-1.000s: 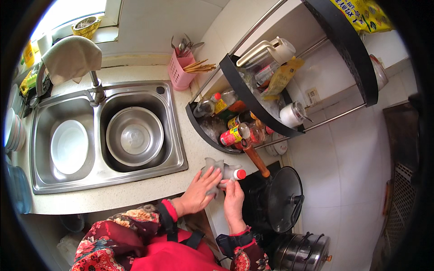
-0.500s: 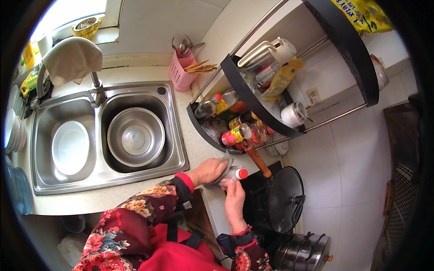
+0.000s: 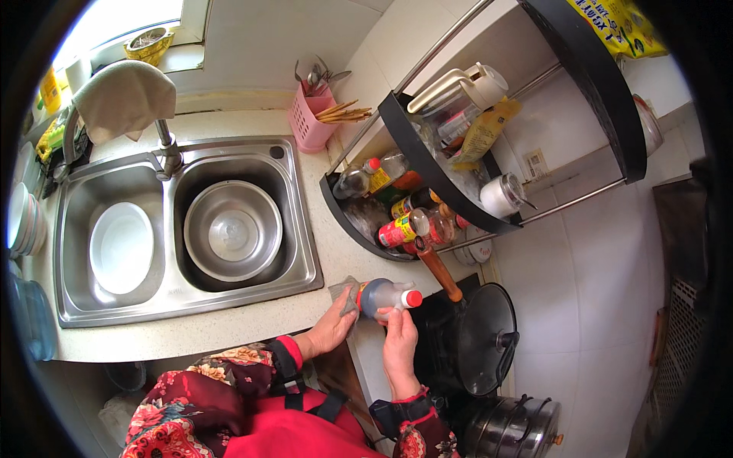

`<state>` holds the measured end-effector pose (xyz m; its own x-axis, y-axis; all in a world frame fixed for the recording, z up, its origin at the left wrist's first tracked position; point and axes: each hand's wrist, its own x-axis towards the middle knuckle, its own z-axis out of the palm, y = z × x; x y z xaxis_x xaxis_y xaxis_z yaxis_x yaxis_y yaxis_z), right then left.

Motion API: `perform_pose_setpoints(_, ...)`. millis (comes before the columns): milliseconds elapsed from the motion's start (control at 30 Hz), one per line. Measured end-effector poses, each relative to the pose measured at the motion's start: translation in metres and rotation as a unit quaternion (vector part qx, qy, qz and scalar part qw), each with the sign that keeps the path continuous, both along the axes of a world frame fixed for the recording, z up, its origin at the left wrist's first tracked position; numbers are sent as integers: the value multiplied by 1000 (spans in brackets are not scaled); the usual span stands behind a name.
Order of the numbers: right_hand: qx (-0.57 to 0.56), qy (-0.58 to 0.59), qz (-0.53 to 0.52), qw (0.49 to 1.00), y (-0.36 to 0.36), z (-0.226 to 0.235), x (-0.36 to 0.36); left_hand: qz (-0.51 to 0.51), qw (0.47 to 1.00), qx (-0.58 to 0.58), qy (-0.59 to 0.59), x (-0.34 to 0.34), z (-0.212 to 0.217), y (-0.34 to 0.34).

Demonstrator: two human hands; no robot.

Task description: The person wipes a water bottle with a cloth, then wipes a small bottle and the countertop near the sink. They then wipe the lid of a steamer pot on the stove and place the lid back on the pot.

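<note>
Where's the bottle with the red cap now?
In the head view, the bottle is just right of the sink, between the left hand, with a grey cloth, and the right hand at its neck.

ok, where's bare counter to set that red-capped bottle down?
Bare: countertop between the double-bowl sink and front edge; patch between sink and corner shelf, beyond the left hand. Crowded: that shelf's lower tier, packed with bottles.

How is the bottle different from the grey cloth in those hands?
The bottle looks smooth and rounded; the grey cloth looks crumpled. The bottle has a red cap; the cloth is plain grey. The right hand grips the bottle near its cap, while the left hand holds the cloth at the bottle's other end. Both are held.
</note>
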<state>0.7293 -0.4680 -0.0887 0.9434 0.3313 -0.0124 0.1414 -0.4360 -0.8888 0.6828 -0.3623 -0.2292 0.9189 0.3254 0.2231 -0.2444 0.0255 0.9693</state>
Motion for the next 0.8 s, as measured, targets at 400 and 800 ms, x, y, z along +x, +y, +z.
perform_pose_setpoints(400,16,21,-7,1000,-1,4,-4,-179,956,-70,221,68,19,35)
perform_pose_setpoints(800,0,11,10,1000,-12,2,2,-30,983,-179,7,40,15,-15)
